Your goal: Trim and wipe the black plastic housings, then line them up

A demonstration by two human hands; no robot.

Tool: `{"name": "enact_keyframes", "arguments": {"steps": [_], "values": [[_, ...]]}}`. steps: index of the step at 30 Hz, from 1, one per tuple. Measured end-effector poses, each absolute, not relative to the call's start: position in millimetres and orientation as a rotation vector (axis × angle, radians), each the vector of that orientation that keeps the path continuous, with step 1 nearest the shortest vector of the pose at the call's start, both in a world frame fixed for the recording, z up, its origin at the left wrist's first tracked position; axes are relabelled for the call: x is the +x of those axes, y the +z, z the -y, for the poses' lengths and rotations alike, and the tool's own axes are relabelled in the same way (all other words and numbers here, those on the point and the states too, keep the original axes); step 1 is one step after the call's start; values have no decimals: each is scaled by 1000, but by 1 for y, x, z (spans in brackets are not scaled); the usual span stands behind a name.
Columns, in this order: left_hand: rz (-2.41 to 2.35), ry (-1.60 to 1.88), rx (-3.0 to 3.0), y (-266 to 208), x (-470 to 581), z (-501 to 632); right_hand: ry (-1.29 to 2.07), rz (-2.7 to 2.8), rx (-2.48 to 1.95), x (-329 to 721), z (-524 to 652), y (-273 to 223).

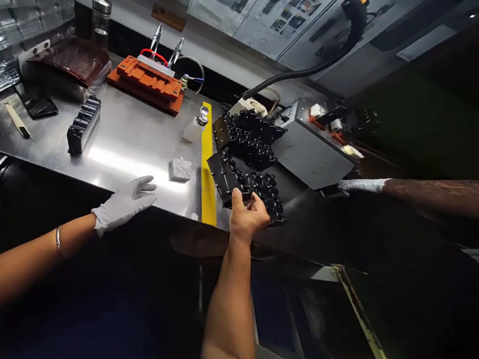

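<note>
My bare right hand (249, 215) grips a black moulded plastic part (225, 176) by its near end, thumb on top. Around it lie several similar black parts (253, 136) in a pile, just right of the yellow strip (208, 174). My left hand (127, 204), in a white glove, hovers at the bench's front edge with its fingers stretched out and holds nothing. Beyond those fingers sits a folded white cloth (180, 169). Farther left, a single black ribbed part (83, 126) stands on the metal bench (138, 126).
An orange fixture (148, 83) with clamps stands at the back. Near it are a small white bottle (196, 126) and a glass jar (100, 21). A grey machine box (313, 146) is at right, beside another person's gloved hand (362, 185). A black hose (313, 69) arches overhead.
</note>
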State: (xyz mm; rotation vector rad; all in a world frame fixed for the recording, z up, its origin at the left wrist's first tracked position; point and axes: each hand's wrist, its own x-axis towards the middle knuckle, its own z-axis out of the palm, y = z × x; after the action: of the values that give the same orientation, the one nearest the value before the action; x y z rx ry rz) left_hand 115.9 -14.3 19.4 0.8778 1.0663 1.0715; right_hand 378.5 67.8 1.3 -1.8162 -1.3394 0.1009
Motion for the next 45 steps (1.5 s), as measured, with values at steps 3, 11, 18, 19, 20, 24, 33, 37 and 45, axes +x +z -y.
{"name": "enact_keyframes", "arguments": {"steps": [3, 11, 18, 19, 20, 24, 33, 37, 45], "values": [[-812, 1085, 490, 22, 132, 18, 87, 1720, -1442, 329, -22, 5], [-541, 866, -12, -5, 94, 45, 244, 2159, -1782, 283, -70, 20], [-460, 804, -73, -23, 79, 63, 186, 2490, -2174, 274, -153, 20], [-477, 801, -84, -23, 79, 64, 185, 2512, -2174, 271, -161, 25], [-497, 795, -99, -23, 79, 64, 189, 2530, -2178, 267, -168, 29], [-500, 767, -151, -25, 77, 64, 169, 2493, -2230, 255, -177, 24], [-383, 749, -151, -28, 72, 57, -125, 2142, -2098, 284, -202, 41], [-401, 791, -159, -30, 75, 54, -162, 2047, -2095, 294, -259, 75], [-397, 823, -153, -33, 76, 57, -15, 1974, -2149, 296, -276, 74]]}}
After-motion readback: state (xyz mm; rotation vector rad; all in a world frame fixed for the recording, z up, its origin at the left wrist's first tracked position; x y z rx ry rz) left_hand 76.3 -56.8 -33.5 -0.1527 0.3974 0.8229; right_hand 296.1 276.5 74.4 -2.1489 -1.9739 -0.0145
